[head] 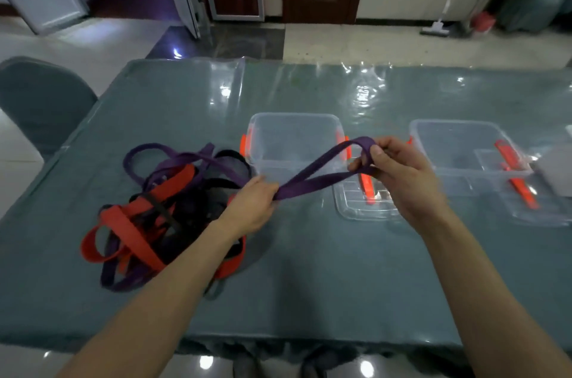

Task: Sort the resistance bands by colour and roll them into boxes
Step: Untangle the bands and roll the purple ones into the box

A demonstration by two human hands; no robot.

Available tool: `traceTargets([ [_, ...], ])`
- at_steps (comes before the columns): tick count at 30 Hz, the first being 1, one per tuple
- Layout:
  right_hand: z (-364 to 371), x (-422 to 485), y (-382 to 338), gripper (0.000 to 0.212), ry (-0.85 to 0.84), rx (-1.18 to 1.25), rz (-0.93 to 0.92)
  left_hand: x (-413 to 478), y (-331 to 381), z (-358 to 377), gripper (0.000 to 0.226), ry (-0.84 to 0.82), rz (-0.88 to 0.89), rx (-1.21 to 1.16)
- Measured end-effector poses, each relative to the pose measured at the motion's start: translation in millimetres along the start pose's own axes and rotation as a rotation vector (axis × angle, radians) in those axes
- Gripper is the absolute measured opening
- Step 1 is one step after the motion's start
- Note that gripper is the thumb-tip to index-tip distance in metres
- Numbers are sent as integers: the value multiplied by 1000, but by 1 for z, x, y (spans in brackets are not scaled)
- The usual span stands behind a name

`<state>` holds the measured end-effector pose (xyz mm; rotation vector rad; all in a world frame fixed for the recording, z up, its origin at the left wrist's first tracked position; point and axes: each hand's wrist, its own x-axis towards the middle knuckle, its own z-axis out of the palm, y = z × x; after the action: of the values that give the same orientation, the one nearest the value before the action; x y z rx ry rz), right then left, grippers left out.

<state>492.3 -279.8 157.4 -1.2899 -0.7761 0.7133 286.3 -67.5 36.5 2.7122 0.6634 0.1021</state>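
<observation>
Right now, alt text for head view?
A purple band is stretched above a teal table, left hand gripping it, right hand pinching its looped end. A tangled pile of red, purple and black bands lies left; two clear boxes stand behind.

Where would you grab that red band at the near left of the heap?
Pinch the red band at the open loop sticking out of the heap's near-left edge, coming in from the left. That loop lies clear on the table; farther in, black and purple bands cross it. The left hand and right hand hold another purple band.
</observation>
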Motion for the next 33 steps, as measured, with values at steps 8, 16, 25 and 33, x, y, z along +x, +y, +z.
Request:
traceTargets([
  [8, -47, -41, 79, 79, 21, -950, 109, -14, 30, 3, 4, -198, -123, 207],
  [16, 20, -19, 86, 63, -543, -941, 74, -18, 84, -24, 14, -99, 10, 261],
  [25, 2, -20, 121, 10, -478, -703, 332, -48, 27, 7, 84, 10, -93, 126],
  [33, -2, -7, 176, 38, -452, -1027, 567, -89, -66, 55, 101, -211, -501, 249],
])
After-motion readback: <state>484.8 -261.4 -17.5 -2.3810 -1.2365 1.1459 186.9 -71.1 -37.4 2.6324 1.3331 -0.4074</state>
